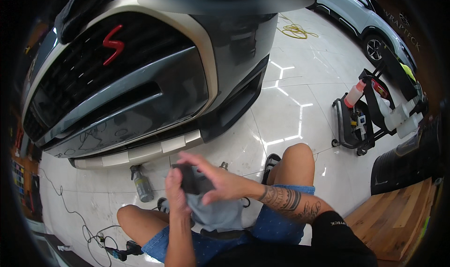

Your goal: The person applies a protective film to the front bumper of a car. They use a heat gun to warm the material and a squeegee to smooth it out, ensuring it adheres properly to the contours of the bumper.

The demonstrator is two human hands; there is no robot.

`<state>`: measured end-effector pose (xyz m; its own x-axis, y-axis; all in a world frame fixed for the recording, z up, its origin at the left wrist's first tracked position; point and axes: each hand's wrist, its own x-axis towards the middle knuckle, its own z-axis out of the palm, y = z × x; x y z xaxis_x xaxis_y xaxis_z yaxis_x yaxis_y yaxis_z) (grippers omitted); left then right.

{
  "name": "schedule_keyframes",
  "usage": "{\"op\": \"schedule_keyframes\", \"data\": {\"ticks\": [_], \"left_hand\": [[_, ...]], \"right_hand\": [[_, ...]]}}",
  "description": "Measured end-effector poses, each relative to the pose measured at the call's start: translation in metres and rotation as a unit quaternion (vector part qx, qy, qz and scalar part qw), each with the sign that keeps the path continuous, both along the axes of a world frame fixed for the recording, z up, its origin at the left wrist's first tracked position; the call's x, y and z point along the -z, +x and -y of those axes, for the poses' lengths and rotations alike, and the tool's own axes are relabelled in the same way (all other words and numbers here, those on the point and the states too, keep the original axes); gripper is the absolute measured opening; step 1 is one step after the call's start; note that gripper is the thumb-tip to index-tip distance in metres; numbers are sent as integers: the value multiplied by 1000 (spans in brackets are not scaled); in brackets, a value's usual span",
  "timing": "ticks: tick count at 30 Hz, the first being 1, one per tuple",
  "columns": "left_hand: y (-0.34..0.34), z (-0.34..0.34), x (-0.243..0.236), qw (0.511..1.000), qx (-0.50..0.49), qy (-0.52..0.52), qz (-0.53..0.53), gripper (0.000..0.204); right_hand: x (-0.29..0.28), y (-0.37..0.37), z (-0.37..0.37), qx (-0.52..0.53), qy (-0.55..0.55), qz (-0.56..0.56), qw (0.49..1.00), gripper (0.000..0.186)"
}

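Observation:
My left hand (176, 194) is raised over my lap, closed along the edge of a dark grey flat piece (191, 177), perhaps a pad or folded cloth. My right hand (224, 180) comes in from the right with fingers and thumb stretched apart, over the same piece. Whether its fingertips touch the piece, I cannot tell. A light grey cloth (218, 215) drapes between my thighs, below both hands. Ahead is the front bumper of a dark grey car (140, 117), with a black grille, a red letter-shaped badge (113, 45) and a beige-silver lower trim (140, 157).
A grey spray bottle (142, 185) stands on the tiled floor left of my hands. A cable (77, 211) winds along the left. At right are a black wheeled cart (349, 126) with a pink-red bottle (355, 94), a black drum (403, 159) and a wooden board (393, 220). Behind stands a white car (344, 9).

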<state>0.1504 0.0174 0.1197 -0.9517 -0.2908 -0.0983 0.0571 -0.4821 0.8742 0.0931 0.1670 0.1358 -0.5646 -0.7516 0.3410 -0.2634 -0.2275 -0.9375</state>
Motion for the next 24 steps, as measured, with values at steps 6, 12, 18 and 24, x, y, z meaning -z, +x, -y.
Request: {"op": "schedule_keyframes", "data": {"ticks": [6, 12, 18, 24], "left_hand": [[12, 23, -17, 997, 23, -41, -58, 33], [-5, 22, -28, 997, 55, -52, -26, 38], [-31, 21, -13, 993, 85, 80, -5, 33], [-23, 59, 9, 995, 72, 76, -3, 40]], "right_hand": [[-4, -14, 12, -250, 264, 68, 929, 79], [5, -35, -5, -89, 101, 5, 991, 54], [19, -69, -37, -61, 173, 27, 983, 40], [-54, -68, -137, 147, 31, 274, 950, 27]]}}
